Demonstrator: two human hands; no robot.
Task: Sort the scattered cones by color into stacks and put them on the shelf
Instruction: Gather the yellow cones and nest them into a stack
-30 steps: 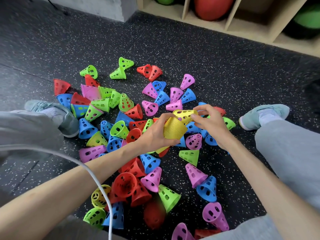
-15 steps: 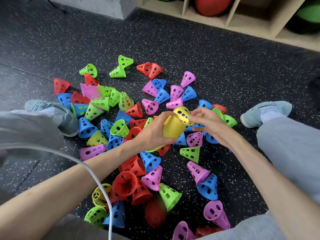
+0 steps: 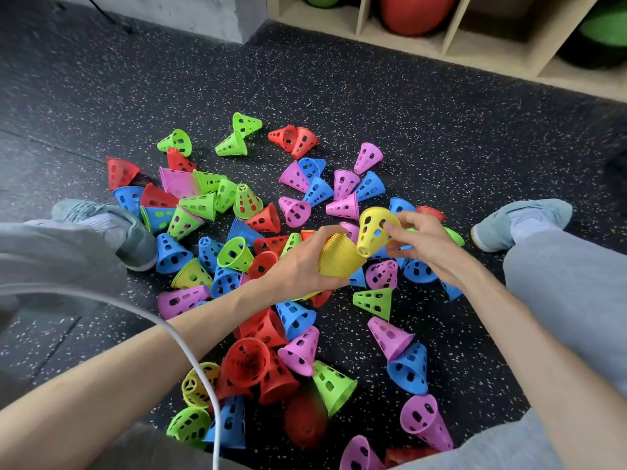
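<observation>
Speckled black rubber floor [image 3: 390, 96] spreads out beyond the fingers, and a wooden cubby shelf [image 3: 451, 45] sits far past them at the top, a red ball [image 3: 410, 11] in one compartment. Under and around both hands lies the scatter of perforated cones [image 3: 244, 205], red, blue, green, pink and a few yellow, tipped every way. The person's grey-green shoes [image 3: 522, 222] flank the pile. Left hand [image 3: 302, 266] has its fingers curled round a ribbed stack of yellow cones [image 3: 341, 259], held on its side above the heap. Right hand [image 3: 424, 242] pinches a single yellow cone [image 3: 375, 232] between thumb and fingertips, its wide rim touching the stack's end.
</observation>
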